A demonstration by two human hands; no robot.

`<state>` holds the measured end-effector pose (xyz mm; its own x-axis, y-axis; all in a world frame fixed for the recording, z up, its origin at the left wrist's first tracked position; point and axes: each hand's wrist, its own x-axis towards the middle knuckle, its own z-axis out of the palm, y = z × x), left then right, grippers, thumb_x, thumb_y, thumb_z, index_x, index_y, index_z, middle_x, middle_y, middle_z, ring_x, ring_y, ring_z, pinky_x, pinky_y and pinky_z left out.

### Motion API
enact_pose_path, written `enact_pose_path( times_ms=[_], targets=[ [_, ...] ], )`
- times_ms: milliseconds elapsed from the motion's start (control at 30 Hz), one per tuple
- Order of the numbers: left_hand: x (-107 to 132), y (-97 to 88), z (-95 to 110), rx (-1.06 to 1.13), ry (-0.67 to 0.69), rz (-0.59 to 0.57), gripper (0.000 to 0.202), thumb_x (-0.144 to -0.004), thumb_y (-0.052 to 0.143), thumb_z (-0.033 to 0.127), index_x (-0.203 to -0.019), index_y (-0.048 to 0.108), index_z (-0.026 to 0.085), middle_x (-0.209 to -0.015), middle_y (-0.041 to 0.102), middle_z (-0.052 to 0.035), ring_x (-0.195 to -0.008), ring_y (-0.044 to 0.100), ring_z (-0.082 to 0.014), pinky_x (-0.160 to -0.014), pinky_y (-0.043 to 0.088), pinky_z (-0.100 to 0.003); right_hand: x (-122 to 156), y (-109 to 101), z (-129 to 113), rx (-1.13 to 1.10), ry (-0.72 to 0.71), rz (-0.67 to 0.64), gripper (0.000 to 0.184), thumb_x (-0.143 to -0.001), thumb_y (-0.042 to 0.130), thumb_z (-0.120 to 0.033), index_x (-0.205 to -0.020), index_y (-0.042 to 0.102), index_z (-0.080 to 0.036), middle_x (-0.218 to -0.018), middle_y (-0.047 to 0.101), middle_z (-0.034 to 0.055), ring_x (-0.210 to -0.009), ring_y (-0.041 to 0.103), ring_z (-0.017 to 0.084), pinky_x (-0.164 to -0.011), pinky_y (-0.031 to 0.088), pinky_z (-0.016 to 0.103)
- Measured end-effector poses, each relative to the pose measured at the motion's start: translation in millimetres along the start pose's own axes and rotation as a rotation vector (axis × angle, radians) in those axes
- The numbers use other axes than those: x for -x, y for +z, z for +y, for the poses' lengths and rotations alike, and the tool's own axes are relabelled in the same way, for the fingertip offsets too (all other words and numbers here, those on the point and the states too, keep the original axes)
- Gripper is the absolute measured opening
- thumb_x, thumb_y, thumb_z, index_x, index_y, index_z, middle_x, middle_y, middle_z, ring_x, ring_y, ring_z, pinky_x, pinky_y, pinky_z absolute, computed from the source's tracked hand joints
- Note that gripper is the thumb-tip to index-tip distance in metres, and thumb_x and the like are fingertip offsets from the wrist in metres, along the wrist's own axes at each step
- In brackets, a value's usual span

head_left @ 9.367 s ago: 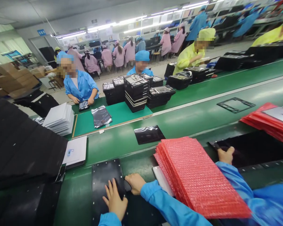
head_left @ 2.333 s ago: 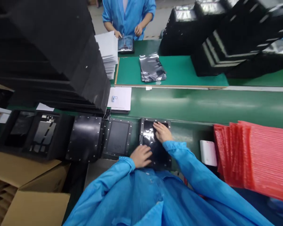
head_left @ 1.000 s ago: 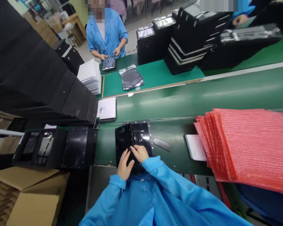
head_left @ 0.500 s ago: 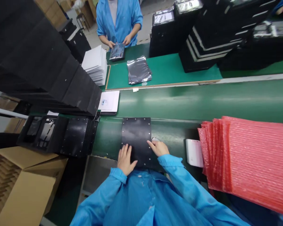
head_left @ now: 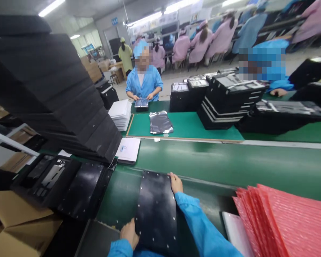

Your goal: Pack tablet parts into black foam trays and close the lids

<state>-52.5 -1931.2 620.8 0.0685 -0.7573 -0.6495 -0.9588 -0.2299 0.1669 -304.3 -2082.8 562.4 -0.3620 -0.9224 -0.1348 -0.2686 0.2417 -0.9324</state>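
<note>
A black rectangular panel with white studs along its edges (head_left: 155,214) lies lengthwise on the green conveyor belt (head_left: 203,167) in front of me. My left hand (head_left: 130,233) is at its near left edge, with the fingers partly hidden behind the panel. My right hand (head_left: 176,183) grips the panel's right edge farther along. A blue sleeve covers each forearm.
Left of the panel sit black foam pieces (head_left: 81,191) and a tall black foam stack (head_left: 56,92). Red bubble bags (head_left: 286,225) lie at right. A co-worker in blue (head_left: 144,82) handles a silver bag beyond the belt, among stacked black cases (head_left: 224,101) and white sheets (head_left: 120,115).
My view has tilted up and farther out along the line. My hands have moved from the top of the black panel to its edges, with the right hand farther along it.
</note>
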Motion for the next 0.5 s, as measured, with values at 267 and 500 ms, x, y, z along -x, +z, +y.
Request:
enact_pose_path(
  times_ms=[267, 500],
  targets=[
    [-25.7, -10.6, -11.2, -0.199, 0.135, -0.126, 0.052, -0.062, 0.064, 0.01, -0.113, 0.065, 0.019, -0.109, 0.07, -0.0141, -0.107, 0.064, -0.0322, -0.095, 0.048, -0.042, -4.4, -0.5, 17.4, 0.096, -0.059, 0.076, 0.06, -0.077, 0.03, -0.067, -0.07, 0.069, -0.021, -0.085, 0.072, 0.0153, -0.084, 0.068, 0.031, -0.076, 0.053, 0.043],
    [-65.8, -155.6, -148.3, 0.316, 0.128, 0.645, 0.041, -0.076, 0.051, 0.037, -0.112, 0.066, 0.024, -0.122, 0.066, -0.0063, -0.119, 0.056, -0.0256, -0.105, 0.04, -0.038, 20.0, 38.7, 1.1, 0.543, -0.458, 0.268, 0.037, -0.081, 0.042, -0.038, -0.096, 0.068, -0.016, -0.116, 0.064, 0.0195, -0.115, 0.056, 0.036, -0.096, 0.042, 0.058]
  ],
)
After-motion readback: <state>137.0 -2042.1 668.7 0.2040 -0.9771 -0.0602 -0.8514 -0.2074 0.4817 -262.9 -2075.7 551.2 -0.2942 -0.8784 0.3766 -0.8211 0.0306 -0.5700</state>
